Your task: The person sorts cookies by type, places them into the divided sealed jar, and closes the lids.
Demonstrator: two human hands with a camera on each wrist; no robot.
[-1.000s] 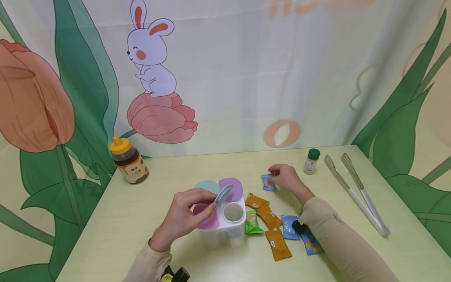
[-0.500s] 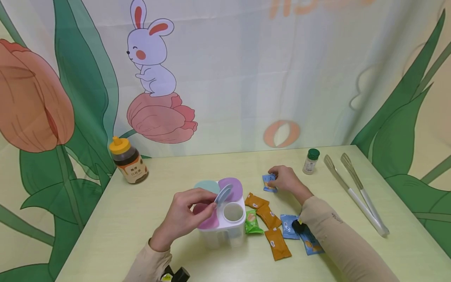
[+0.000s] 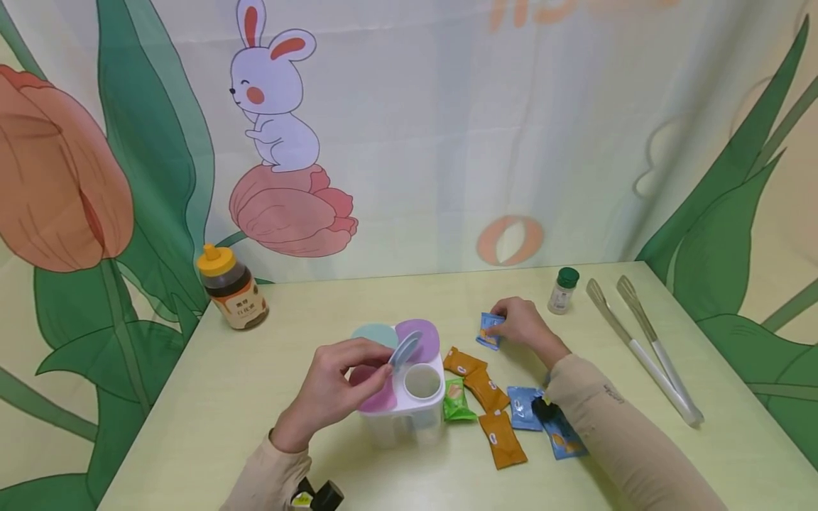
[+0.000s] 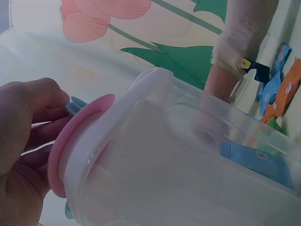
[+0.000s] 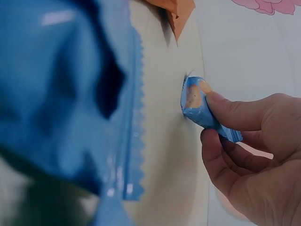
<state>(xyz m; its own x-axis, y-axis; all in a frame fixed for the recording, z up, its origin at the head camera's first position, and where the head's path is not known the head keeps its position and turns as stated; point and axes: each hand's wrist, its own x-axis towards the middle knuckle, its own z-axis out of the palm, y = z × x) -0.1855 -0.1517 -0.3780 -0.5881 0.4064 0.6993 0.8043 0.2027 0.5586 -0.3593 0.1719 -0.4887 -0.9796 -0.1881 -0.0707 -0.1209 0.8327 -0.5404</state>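
My left hand (image 3: 339, 376) pinches a blue-grey round lid (image 3: 407, 348), tilted up beside an uncovered round opening (image 3: 422, 382) in a translucent storage box (image 3: 409, 426). Pink, purple and mint lids cover the box's other openings. Through its wall, the left wrist view shows a blue packet (image 4: 258, 162) inside. To the right and farther back, my right hand (image 3: 525, 326) holds a small blue snack packet (image 5: 200, 106) between thumb and fingers. In the right wrist view the packet appears just off the tabletop, with a picture on its front.
Several orange-brown packets (image 3: 503, 440), a green packet (image 3: 455, 401) and blue packets (image 3: 525, 409) lie right of the box, some under my right forearm. A honey bottle (image 3: 239, 298) stands back left. A green-capped shaker (image 3: 563, 291) and metal tongs (image 3: 661, 369) are at right.
My right hand has shifted the small blue packet slightly to the right and tilted it a little. The left hand keeps the lid in the same place.
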